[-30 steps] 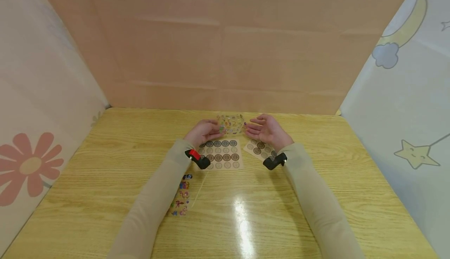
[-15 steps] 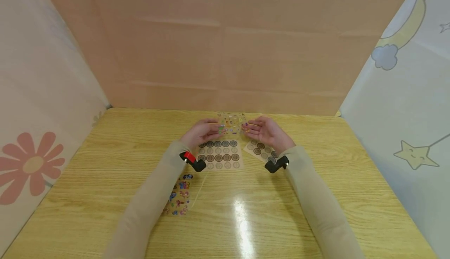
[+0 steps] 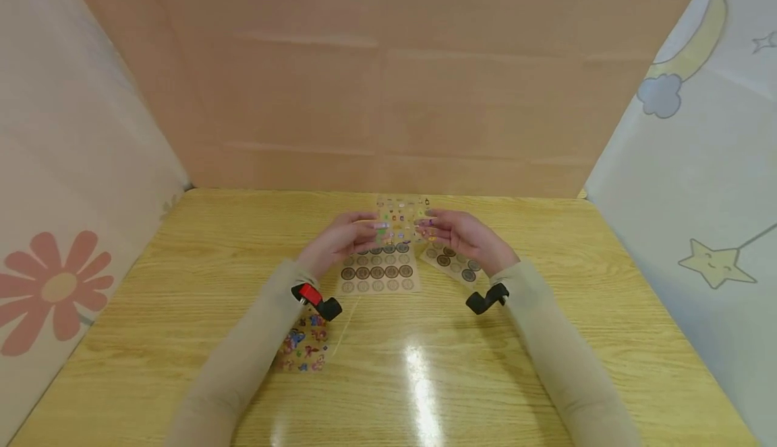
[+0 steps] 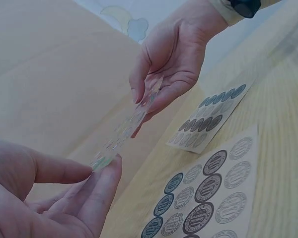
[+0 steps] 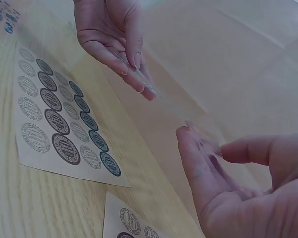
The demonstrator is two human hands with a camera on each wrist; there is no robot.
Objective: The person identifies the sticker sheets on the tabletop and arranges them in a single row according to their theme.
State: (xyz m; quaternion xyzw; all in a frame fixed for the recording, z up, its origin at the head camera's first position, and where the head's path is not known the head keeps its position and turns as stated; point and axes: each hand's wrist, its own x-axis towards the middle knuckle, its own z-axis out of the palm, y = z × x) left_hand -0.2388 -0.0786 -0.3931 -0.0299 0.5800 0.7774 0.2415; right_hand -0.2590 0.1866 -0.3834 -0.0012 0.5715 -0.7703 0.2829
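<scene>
Clear sticker sheet [image 3: 398, 216] held up between two hands, over the far part of the table [image 3: 152, 285]
Left hand [image 3: 341, 236] pinches one end of it, thumb against fingers; right hand [image 3: 470, 234] pinches the opposite end likewise; hands apart, the sheet spanning the gap (seen nearly edge-on from both wrists, lifted off the wood); below, a paper of round seals [image 3: 384, 278] lies flat, its far rows partly covered in the head view; just to its right, a smaller seal paper [image 3: 449, 261] lies at a slant, near the right hand; nearer the person, a colourful cartoon sheet [image 3: 306, 346], partly hidden by the left sleeve [image 3: 243, 356]
</scene>
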